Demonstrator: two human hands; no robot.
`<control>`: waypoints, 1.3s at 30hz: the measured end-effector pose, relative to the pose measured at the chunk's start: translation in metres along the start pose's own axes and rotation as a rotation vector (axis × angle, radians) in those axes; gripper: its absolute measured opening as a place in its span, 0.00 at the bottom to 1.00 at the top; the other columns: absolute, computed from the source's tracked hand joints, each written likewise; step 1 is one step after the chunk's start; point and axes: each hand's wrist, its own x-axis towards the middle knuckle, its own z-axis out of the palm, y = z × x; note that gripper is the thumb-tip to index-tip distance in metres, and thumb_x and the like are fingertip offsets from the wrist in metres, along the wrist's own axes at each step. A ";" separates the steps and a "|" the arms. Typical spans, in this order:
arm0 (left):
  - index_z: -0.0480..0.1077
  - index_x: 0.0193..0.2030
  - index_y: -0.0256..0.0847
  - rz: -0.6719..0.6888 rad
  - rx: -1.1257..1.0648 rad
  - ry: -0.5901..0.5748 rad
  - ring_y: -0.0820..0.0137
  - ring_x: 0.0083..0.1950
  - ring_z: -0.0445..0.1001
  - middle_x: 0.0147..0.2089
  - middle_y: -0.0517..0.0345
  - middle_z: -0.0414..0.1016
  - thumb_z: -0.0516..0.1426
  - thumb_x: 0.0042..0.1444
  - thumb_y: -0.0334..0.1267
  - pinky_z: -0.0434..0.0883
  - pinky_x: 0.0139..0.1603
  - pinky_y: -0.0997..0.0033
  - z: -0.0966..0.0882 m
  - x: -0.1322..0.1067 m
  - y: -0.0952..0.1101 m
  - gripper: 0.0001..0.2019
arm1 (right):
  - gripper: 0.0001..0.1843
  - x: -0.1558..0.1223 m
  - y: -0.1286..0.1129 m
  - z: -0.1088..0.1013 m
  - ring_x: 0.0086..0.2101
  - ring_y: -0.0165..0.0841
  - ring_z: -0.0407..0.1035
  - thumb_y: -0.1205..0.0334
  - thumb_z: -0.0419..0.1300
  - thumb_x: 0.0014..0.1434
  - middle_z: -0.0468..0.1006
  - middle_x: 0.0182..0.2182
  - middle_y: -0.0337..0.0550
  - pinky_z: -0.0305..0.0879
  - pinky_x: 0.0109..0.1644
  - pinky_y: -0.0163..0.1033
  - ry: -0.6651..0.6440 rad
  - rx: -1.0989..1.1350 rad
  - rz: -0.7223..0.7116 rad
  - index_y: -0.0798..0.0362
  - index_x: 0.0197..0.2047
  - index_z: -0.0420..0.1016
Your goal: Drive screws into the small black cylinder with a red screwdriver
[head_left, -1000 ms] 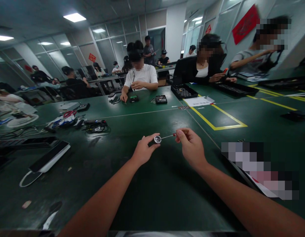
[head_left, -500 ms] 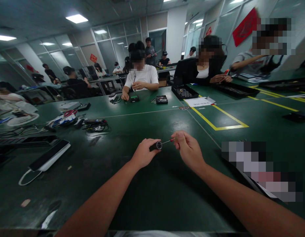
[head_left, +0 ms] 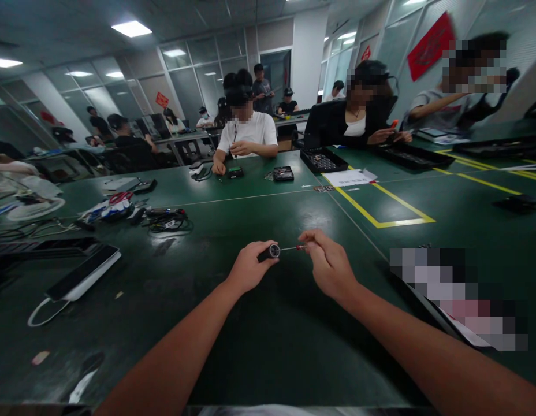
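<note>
My left hand (head_left: 249, 267) is closed around a short black cylindrical object (head_left: 268, 252), whose round end with a pale ring faces me; its exact kind is not clear. From the right, a slim screwdriver (head_left: 300, 247) with a thin metal shaft and a red part near the grip reaches the cylinder, and its tip meets or passes the side of the round end. My right hand (head_left: 329, 261) pinches the screwdriver's handle, which the fingers mostly hide. Both hands are held above the green tabletop (head_left: 250, 358).
To the left lie a black-and-white device with a looped cord (head_left: 84, 274), a cable bundle (head_left: 168, 219) and piled tools (head_left: 114, 208). A pixelated item (head_left: 458, 300) lies at right. Across the table, co-workers sit near black trays (head_left: 323, 160) and yellow tape (head_left: 406, 223).
The cylinder and both hands have shifted slightly left in view, as has most of the scene. The screwdriver shaft now lies more level. Both hands keep their hold.
</note>
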 end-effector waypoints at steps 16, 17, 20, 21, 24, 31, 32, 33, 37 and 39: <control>0.74 0.55 0.48 -0.012 0.008 0.049 0.62 0.54 0.73 0.52 0.57 0.78 0.64 0.57 0.29 0.68 0.58 0.57 -0.002 0.000 -0.005 0.19 | 0.16 0.002 -0.002 0.003 0.34 0.38 0.76 0.62 0.47 0.67 0.81 0.35 0.45 0.66 0.39 0.41 -0.092 -0.073 0.027 0.52 0.48 0.74; 0.75 0.55 0.48 -0.014 0.005 0.051 0.62 0.54 0.74 0.52 0.57 0.78 0.64 0.56 0.29 0.68 0.58 0.57 -0.002 0.000 -0.006 0.19 | 0.15 0.002 -0.001 0.003 0.35 0.38 0.75 0.64 0.48 0.66 0.80 0.35 0.45 0.66 0.40 0.41 -0.093 -0.057 0.020 0.52 0.48 0.74; 0.75 0.55 0.48 -0.010 0.009 0.045 0.61 0.53 0.74 0.51 0.56 0.78 0.65 0.56 0.29 0.68 0.57 0.57 -0.002 0.001 -0.006 0.19 | 0.14 0.003 0.002 0.003 0.37 0.38 0.75 0.63 0.50 0.65 0.80 0.36 0.44 0.67 0.41 0.41 -0.069 -0.015 0.030 0.52 0.48 0.73; 0.75 0.55 0.48 -0.006 0.012 0.043 0.61 0.53 0.74 0.51 0.56 0.78 0.65 0.56 0.29 0.68 0.57 0.56 -0.002 0.000 -0.006 0.19 | 0.14 0.003 0.003 0.003 0.37 0.38 0.75 0.60 0.51 0.66 0.80 0.36 0.44 0.67 0.41 0.41 -0.059 -0.010 0.047 0.52 0.49 0.73; 0.75 0.54 0.48 0.001 0.011 0.045 0.62 0.54 0.74 0.51 0.57 0.78 0.65 0.56 0.30 0.68 0.58 0.56 -0.001 0.000 -0.006 0.19 | 0.20 0.005 0.004 0.002 0.35 0.39 0.76 0.52 0.46 0.70 0.81 0.35 0.44 0.66 0.38 0.41 -0.059 -0.041 0.124 0.51 0.50 0.75; 0.75 0.54 0.48 0.009 0.025 0.032 0.62 0.54 0.73 0.52 0.57 0.78 0.65 0.56 0.30 0.68 0.59 0.57 -0.001 0.000 -0.007 0.19 | 0.19 0.005 0.002 0.003 0.29 0.37 0.76 0.55 0.48 0.70 0.83 0.32 0.44 0.64 0.34 0.40 -0.084 -0.097 0.138 0.51 0.52 0.76; 0.75 0.54 0.48 0.013 0.028 0.028 0.62 0.55 0.73 0.52 0.57 0.78 0.65 0.56 0.30 0.68 0.59 0.57 -0.001 0.000 -0.007 0.19 | 0.18 0.004 0.001 0.004 0.27 0.36 0.75 0.56 0.48 0.69 0.82 0.32 0.43 0.63 0.32 0.39 -0.088 -0.088 0.134 0.51 0.54 0.74; 0.75 0.54 0.48 0.012 0.030 0.027 0.62 0.55 0.73 0.52 0.57 0.78 0.65 0.56 0.30 0.68 0.59 0.56 -0.001 0.000 -0.007 0.19 | 0.18 0.003 0.001 0.004 0.26 0.36 0.74 0.57 0.49 0.69 0.81 0.31 0.42 0.62 0.31 0.39 -0.094 -0.081 0.125 0.52 0.55 0.73; 0.75 0.55 0.48 -0.008 0.028 0.041 0.62 0.55 0.73 0.52 0.56 0.78 0.64 0.57 0.31 0.68 0.59 0.55 -0.002 0.000 -0.006 0.19 | 0.14 0.002 0.001 0.003 0.30 0.36 0.73 0.60 0.50 0.67 0.78 0.31 0.41 0.64 0.35 0.40 -0.106 -0.028 0.052 0.52 0.53 0.69; 0.75 0.55 0.48 -0.013 0.031 0.040 0.61 0.54 0.73 0.52 0.56 0.78 0.64 0.57 0.31 0.68 0.59 0.55 -0.003 0.000 -0.005 0.18 | 0.14 0.003 0.002 0.002 0.32 0.37 0.74 0.60 0.50 0.67 0.78 0.31 0.40 0.64 0.37 0.40 -0.109 -0.002 0.057 0.51 0.53 0.69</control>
